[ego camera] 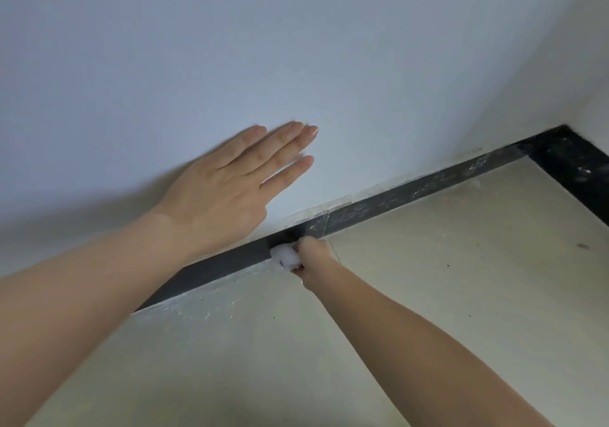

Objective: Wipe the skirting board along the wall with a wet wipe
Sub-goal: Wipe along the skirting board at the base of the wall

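A dark skirting board runs along the foot of the pale wall, from lower left up to the corner at the right. My right hand is closed around a bunched white wet wipe and presses it against the board near its middle. Left of the wipe the board looks evenly dark; right of it the board shows pale dusty streaks. My left hand lies flat on the wall above the board, fingers stretched and apart, holding nothing.
A beige tiled floor with small dark specks fills the lower right. Whitish residue lines the floor edge below the board at left. At the far right a second dark skirting strip meets the first in the corner.
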A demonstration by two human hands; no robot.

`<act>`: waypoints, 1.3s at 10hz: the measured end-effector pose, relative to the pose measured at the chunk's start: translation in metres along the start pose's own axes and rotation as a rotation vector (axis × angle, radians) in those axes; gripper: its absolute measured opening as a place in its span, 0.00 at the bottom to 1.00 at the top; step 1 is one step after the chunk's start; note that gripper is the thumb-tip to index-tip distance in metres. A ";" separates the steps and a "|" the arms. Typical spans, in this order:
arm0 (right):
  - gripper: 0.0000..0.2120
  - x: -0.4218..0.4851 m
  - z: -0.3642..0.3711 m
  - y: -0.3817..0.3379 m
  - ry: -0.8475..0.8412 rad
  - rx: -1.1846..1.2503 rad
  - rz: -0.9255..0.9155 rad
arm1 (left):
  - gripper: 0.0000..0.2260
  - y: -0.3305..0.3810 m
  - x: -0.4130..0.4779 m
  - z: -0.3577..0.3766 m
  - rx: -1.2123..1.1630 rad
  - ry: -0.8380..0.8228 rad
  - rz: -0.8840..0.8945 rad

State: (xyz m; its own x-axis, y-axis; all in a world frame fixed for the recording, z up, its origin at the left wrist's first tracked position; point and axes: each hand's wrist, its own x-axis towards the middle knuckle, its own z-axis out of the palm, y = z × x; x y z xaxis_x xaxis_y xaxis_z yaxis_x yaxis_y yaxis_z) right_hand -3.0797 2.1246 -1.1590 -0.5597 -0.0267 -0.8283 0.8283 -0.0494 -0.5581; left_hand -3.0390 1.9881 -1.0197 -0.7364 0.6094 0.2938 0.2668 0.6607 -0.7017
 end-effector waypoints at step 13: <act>0.18 0.014 -0.057 -0.056 -0.210 0.321 0.236 | 0.35 0.029 0.063 -0.010 0.160 -0.167 -0.038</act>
State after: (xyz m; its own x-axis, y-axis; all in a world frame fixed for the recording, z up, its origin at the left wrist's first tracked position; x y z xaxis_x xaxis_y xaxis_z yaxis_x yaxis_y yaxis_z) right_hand -3.1328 2.1835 -1.1421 -0.3766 -0.2748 -0.8847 0.9025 -0.3241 -0.2835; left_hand -3.0715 2.0502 -1.0148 -0.8404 0.4955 0.2195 0.1449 0.5956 -0.7901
